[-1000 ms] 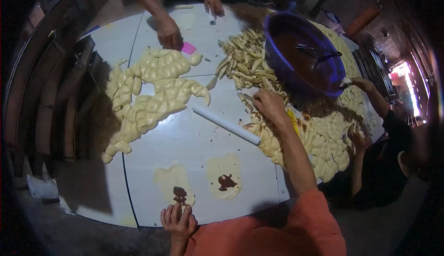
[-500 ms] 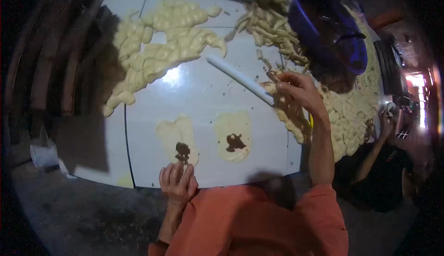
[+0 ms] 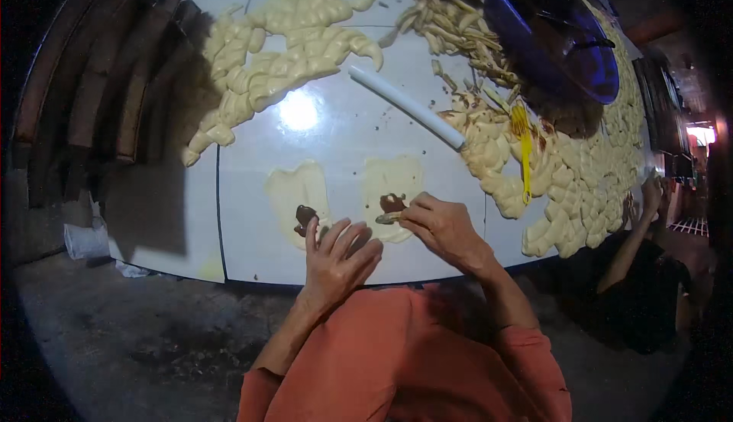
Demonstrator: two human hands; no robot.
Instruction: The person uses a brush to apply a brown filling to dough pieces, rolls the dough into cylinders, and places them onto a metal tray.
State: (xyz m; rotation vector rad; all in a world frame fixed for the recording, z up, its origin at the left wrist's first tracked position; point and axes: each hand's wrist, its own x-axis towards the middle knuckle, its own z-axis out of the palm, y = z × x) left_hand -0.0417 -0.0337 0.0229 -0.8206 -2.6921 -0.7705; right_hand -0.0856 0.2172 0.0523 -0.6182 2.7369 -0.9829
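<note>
Landmark: white roller, lying at a slant on the white tabletop.

Right hand: below the roller, at the near table edge. Fingers pinched together on a small stick-like tool whose tip rests on the right dough sheet, just beside its dab of brown filling. Half a second ago this hand was up by the roller's right end, over the shaped dough; it has since come down to the sheet.

Left hand: below and left of the roller. Fingers spread apart, holding nothing, tips at the lower edge of the left dough sheet, close to its brown dab. Earlier it sat curled at the table edge; now opened, further forward.

Both sheets lie flat, side by side, not touching.

Right of the roller: yellow comb-like tool on the pile of shaped dough pieces. Above-right: purple basin. Left of the roller: braided dough
</note>
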